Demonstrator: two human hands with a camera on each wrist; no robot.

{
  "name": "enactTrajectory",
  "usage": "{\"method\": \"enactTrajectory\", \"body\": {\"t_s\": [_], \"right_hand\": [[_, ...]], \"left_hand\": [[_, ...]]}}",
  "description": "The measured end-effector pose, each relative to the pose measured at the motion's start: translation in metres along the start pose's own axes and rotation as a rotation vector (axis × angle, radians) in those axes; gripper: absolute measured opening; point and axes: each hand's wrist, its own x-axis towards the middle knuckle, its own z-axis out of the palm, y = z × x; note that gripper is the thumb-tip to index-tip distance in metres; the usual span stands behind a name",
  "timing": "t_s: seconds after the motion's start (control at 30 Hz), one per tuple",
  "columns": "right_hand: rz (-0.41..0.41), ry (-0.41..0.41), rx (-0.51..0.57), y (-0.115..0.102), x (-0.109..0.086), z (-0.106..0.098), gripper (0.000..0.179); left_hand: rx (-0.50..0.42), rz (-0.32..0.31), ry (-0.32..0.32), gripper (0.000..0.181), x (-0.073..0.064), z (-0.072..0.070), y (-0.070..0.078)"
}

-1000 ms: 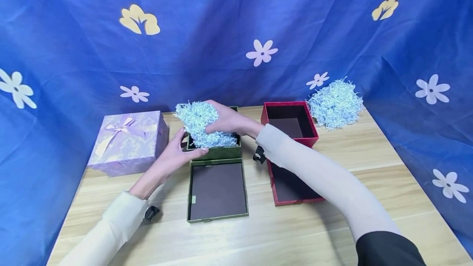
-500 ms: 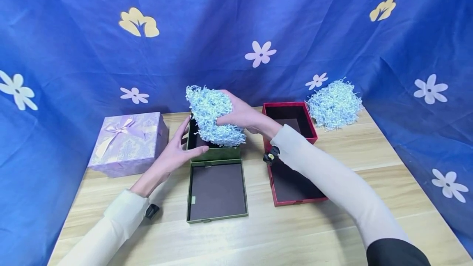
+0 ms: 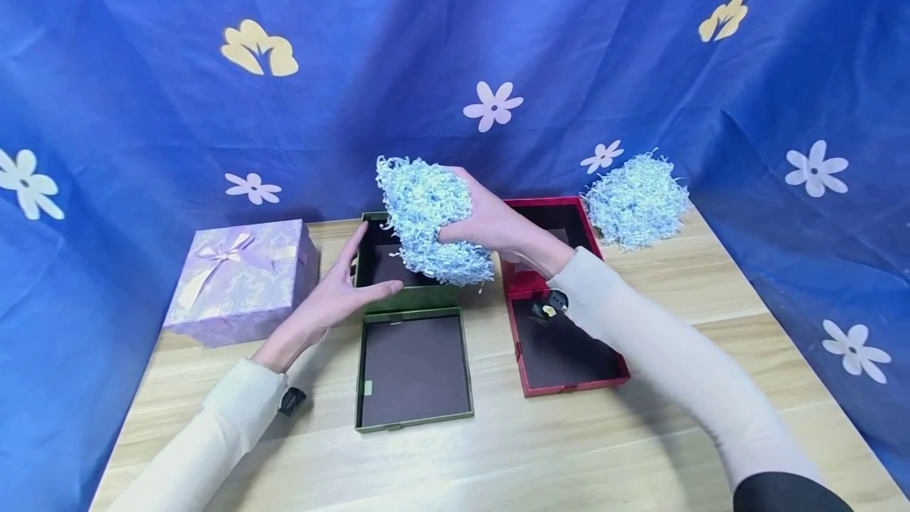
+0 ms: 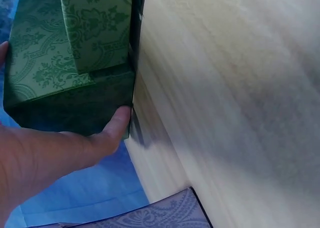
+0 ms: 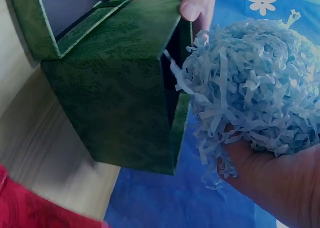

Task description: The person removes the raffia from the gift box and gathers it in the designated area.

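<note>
In the head view my right hand point(image 3: 490, 216) grips a big clump of pale blue shredded paper point(image 3: 426, 220), raised over the green box point(image 3: 377, 255) and its right side. The right wrist view shows my thumb pressed into the shredded paper point(image 5: 260, 88), with a loose strand hanging towards the box opening. My left hand point(image 3: 341, 291) rests on the left side of the green box, its fingers and thumb fairly straight and spread along the rim. Beneath the lifted paper, the box's dark interior shows. In the left wrist view a thumb touches the patterned green box point(image 4: 50, 63).
The green lid point(image 3: 415, 370) lies opened out in front of its box. To the right stands an open red box point(image 3: 522, 279) with its lid point(image 3: 569, 354) laid forward. Another shredded paper pile point(image 3: 636, 200) sits beyond it. A lilac gift box point(image 3: 238, 279) stands left.
The right hand has lifted the shredded paper up and to the right, uncovering the green box's interior. My left hand stays at the box; the head view has shifted slightly.
</note>
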Motion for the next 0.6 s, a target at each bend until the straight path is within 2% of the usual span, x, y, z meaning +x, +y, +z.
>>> {"method": "enactTrajectory", "body": {"t_s": [0.6], "right_hand": [[0.027,0.110,0.067,-0.012,-0.047,-0.036,0.105]], "left_hand": [[0.047,0.018,-0.013,0.125,0.005,0.002,0.000]]}}
